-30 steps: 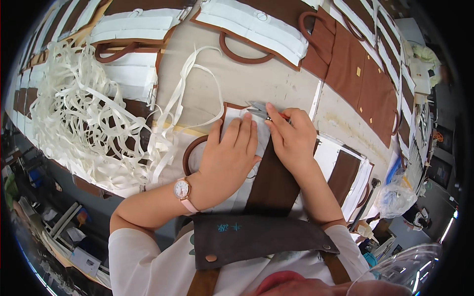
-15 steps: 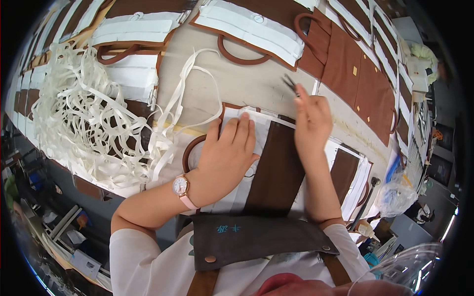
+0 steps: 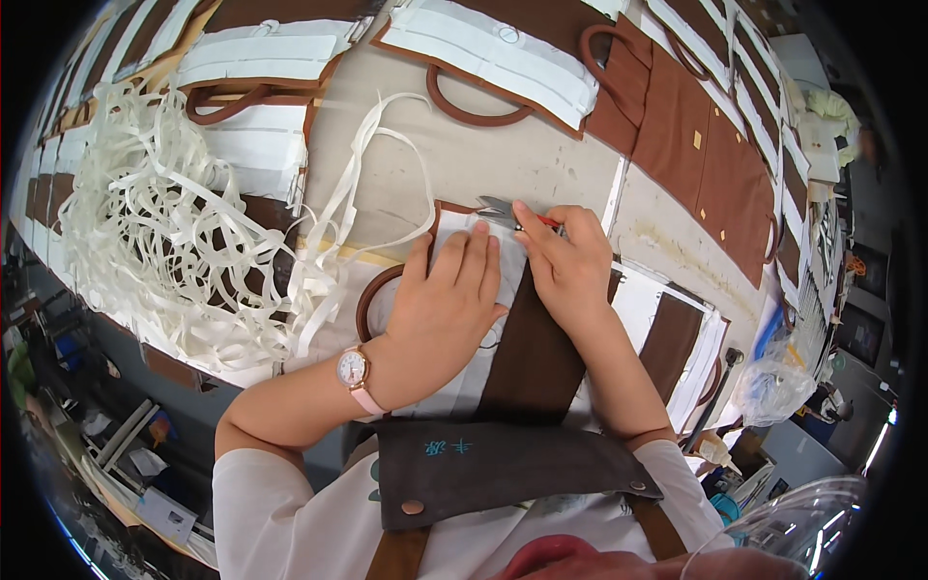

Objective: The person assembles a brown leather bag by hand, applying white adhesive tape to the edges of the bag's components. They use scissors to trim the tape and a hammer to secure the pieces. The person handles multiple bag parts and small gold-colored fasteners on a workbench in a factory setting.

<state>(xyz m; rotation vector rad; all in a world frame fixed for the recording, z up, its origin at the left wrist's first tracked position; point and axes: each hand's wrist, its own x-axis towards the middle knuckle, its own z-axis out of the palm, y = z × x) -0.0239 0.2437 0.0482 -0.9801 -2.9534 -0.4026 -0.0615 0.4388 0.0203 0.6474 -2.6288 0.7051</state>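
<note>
In front of me lies a bag piece (image 3: 534, 333), dark brown in the middle with white strips and a round brown handle (image 3: 366, 307) at its left. My left hand (image 3: 447, 304) presses flat on its white left strip, fingers stretched toward the far edge. Small scissors (image 3: 501, 210) with a red grip sit in my right hand (image 3: 568, 256), its fingers closed round them. Their blades point left, at the far edge of the piece, just beyond my left fingertips. Whether the blades touch the fabric or a thread, I cannot tell.
A big tangle of cream ribbon (image 3: 174, 222) is heaped at the left, its loose strands reaching toward my left hand. More brown and white bag pieces (image 3: 493, 48) lie along the far side. A plain brown panel (image 3: 691, 145) and a clear plastic bag (image 3: 776, 382) are at the right.
My right hand has come left and nearer with the scissors, from above the table to the far edge of the bag piece. My left hand has stayed in place.
</note>
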